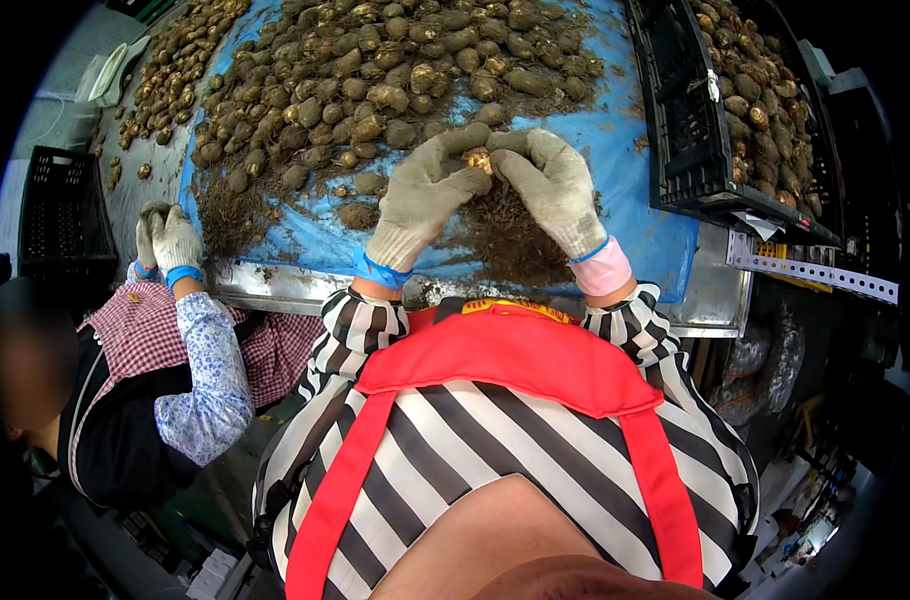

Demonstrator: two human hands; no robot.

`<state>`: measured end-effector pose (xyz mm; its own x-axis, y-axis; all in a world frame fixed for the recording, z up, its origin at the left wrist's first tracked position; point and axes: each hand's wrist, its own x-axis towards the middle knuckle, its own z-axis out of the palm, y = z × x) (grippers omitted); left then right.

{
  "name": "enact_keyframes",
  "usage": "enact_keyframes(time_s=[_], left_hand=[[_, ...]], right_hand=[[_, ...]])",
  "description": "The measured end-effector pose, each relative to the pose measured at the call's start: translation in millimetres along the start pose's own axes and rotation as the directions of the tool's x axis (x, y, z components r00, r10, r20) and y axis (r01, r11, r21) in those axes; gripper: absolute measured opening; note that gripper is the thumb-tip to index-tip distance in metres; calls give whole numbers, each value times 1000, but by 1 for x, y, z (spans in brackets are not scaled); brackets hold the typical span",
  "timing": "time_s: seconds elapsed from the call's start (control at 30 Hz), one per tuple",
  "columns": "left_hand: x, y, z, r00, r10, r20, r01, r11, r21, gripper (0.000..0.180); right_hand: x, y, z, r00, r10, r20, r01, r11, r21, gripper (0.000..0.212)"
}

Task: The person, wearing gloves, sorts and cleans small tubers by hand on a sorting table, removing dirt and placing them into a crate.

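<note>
Left hand in a soiled grey knitted glove [423, 196], thumb and fingers bent to a pinch, right hand in a similar glove [557, 186], curved toward this grip from its right, left wrist banded blue [380, 268], right wrist cuffed pink [605, 271], both nearer the body

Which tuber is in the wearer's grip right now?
The tuber with the pale orange-tan patch, between the gloved left hand and right hand; the heaped tubers lie beyond, on the blue sheet.
</note>
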<state>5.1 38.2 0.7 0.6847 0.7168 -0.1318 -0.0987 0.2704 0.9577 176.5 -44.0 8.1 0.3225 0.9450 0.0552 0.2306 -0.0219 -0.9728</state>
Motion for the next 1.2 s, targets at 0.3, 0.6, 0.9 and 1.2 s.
enact_keyframes(time_s=[0.3,0.6,0.9,1.2], left_hand=[[-5,0,3,998,61,25,-53,968,-246,52],[-4,-4,18,1000,4,24,9,853,-523,49],[-9,-19,21,997,25,69,1,937,-350,44],[-3,-16,17,1000,-14,27,24,908,-418,45]], right_hand=[[13,26,-5,998,22,-55,-25,999,-47,22],[-14,-12,7,967,-238,-93,245,967,66,29],[5,15,5,990,-1,-140,-6,999,-52,20],[-10,-12,-4,994,51,-93,-3,890,456,21]])
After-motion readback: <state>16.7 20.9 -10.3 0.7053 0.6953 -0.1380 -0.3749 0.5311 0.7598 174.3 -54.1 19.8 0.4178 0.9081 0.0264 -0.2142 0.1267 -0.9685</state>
